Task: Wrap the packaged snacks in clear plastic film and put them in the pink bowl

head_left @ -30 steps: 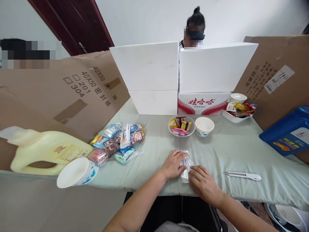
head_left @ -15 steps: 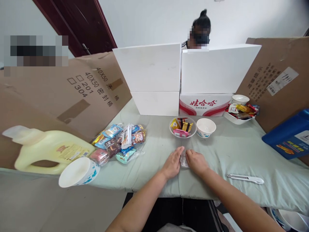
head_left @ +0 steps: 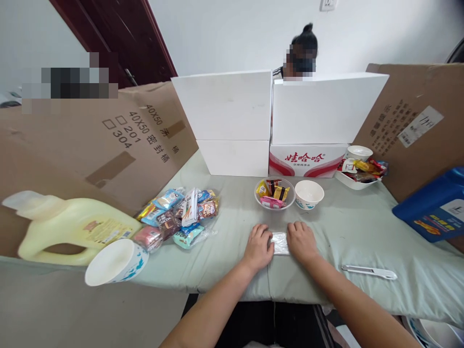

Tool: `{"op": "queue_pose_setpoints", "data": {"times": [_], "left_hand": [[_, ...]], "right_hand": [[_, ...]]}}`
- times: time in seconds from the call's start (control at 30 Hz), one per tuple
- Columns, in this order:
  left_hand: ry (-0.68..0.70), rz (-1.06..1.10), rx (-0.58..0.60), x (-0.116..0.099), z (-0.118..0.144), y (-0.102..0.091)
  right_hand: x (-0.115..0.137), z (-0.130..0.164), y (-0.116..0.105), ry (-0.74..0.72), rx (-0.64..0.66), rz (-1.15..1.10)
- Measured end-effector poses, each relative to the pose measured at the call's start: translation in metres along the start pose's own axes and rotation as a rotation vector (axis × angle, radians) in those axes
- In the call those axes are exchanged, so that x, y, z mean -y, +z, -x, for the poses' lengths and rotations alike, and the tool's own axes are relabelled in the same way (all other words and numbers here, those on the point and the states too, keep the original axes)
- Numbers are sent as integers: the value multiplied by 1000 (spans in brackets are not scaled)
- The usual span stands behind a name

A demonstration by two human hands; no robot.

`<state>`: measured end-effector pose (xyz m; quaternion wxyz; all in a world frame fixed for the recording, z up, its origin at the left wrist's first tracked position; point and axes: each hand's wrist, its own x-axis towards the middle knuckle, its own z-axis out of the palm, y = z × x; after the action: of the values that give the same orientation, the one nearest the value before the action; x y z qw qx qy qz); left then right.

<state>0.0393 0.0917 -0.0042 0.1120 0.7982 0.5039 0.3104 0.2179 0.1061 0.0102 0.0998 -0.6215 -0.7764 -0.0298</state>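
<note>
A small flat packet in shiny clear plastic lies on the cloth near the table's front edge; what is inside cannot be made out. My left hand rests at its left side, fingers laid on the cloth and thumb at the packet's edge. Along the right side lies my right hand, fingers down and slightly bent, its thumb mostly hidden. Neither hand is wrapped round the packet. Just beyond are a clear plastic bowl of wrapped snacks and a white paper bowl.
Bagged snacks, a tilted paper bowl and a pale yellow jug are at left. At right lie a white utility knife, a snack-filled tray and a blue bottle. White boxes stand behind, a person beyond.
My hands have moved apart, left and right, and come down flatter on the cloth. The packet between them now shows more fully and looks flatter.
</note>
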Motion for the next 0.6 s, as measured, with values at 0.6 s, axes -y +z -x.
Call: {"op": "queue_pose_setpoints", "data": {"times": [0.6], "left_hand": [[-17, 240, -87, 15, -2, 1]], "right_hand": [[-54, -34, -68, -148, -38, -5]]}}
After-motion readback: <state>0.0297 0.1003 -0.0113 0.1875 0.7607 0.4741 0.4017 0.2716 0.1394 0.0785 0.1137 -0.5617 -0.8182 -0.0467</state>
